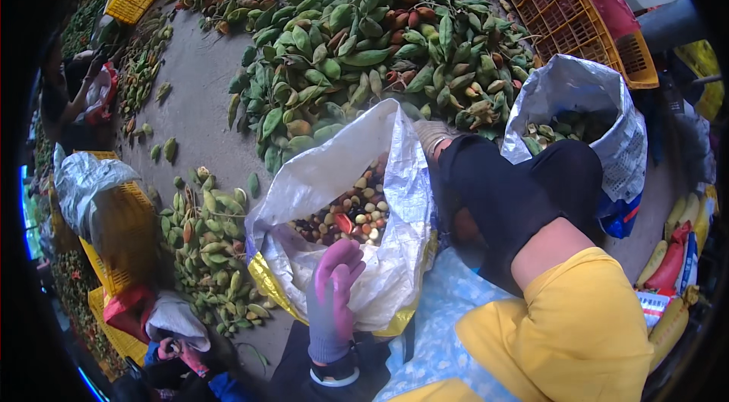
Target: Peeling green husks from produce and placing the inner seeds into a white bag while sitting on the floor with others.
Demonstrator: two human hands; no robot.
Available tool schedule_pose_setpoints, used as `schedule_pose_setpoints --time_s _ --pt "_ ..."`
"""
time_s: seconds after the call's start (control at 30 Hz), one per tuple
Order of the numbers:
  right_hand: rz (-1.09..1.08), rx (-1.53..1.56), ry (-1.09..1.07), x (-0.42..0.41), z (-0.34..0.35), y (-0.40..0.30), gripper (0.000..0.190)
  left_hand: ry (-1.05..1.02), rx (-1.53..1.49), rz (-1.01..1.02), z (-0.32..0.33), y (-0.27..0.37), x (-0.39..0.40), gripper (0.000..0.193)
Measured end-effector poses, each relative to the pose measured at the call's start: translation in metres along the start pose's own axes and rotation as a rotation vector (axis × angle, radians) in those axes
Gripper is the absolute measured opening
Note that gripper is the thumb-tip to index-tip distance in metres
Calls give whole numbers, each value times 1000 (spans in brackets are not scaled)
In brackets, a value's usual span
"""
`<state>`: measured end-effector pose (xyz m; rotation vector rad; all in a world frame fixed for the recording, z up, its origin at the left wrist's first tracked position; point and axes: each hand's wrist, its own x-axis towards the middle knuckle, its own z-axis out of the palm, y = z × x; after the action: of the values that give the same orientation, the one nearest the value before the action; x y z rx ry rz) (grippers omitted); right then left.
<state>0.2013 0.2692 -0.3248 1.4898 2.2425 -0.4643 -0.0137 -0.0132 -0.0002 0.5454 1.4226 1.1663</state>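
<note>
My left hand (336, 294), in a pink and grey-purple glove, is raised over the near edge of a woven plastic sack (410, 191). Its palm is turned to the right, with nothing visible in it. Inside the sack lie many round seeds (364, 202), pale, brown and dark, and a piece of red pod shell (343, 223). Beyond the sack, my right hand (433, 135) reaches the near edge of a large heap of green and reddish seed pods (364, 49). The sack's rim and my black arm cover hide most of that glove, so its fingers are not visible.
A second sack (629, 140) holding green pods or shells stands on the right. Yellow plastic crates (569, 9) lie at upper right and left. A smaller pod heap (211, 237) is at left. Co-workers' hands (182, 351) show at lower left and upper left.
</note>
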Motion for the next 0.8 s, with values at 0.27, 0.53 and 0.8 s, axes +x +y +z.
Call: schedule_pose_setpoints --time_s 0.27,0.53,0.8 --pt "-68 5 -153 -46 -46 6 35 -17 -3 -55 10 -9 -12 51" --pt "-45 243 -297 -36 -50 11 43 -27 4 -110 9 -19 -2 50" --pt "4 341 -302 -35 -42 16 48 -27 80 12 9 1 4 51"
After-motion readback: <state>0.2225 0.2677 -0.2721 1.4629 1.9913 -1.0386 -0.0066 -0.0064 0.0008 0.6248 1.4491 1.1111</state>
